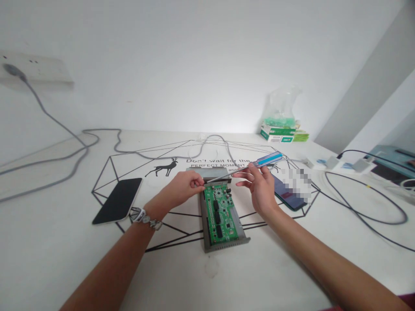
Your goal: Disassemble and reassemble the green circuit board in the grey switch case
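That's two hands (184, 186) (262, 190) in play, one screwdriver (268, 159), one green circuit board (223, 215), two flat devices, one left (119, 201), one right (287, 195), one plastic bag (280, 106) far right!

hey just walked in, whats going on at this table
Someone is working over a green circuit board, which lies in an open metal case on a white table. The right hand has a blue-handled screwdriver in its grip, slanting toward the board's far left corner. The left hand is by the tool's tip; whether it holds anything small is too hard to see. A dark-screened device lies to the left, a phone to the right.
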Motion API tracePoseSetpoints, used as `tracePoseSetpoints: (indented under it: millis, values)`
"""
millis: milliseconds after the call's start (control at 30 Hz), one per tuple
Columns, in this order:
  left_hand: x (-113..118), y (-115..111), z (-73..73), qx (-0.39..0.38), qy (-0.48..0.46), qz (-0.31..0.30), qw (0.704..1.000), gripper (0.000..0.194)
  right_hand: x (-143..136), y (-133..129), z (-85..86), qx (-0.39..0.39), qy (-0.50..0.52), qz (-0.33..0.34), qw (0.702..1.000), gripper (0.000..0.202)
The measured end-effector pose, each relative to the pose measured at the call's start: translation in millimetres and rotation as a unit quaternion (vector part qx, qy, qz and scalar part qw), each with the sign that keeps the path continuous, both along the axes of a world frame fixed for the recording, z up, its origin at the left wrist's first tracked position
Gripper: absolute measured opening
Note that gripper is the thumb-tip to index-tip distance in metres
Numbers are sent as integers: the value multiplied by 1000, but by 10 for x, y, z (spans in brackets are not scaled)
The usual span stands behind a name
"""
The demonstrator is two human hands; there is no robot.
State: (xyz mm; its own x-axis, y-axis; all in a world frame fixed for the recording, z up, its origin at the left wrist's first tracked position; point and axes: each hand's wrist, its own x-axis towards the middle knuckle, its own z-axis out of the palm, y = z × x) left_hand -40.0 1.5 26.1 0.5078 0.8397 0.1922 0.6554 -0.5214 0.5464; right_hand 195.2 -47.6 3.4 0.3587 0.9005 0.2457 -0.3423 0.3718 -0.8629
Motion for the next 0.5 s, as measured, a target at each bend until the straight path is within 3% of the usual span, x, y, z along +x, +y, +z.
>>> tracePoseSetpoints:
  millis: [500]
  values:
    - [1, 2, -31, 28, 14, 3, 1000, 13, 15, -4, 10, 7, -5, -8, 1000, 33]
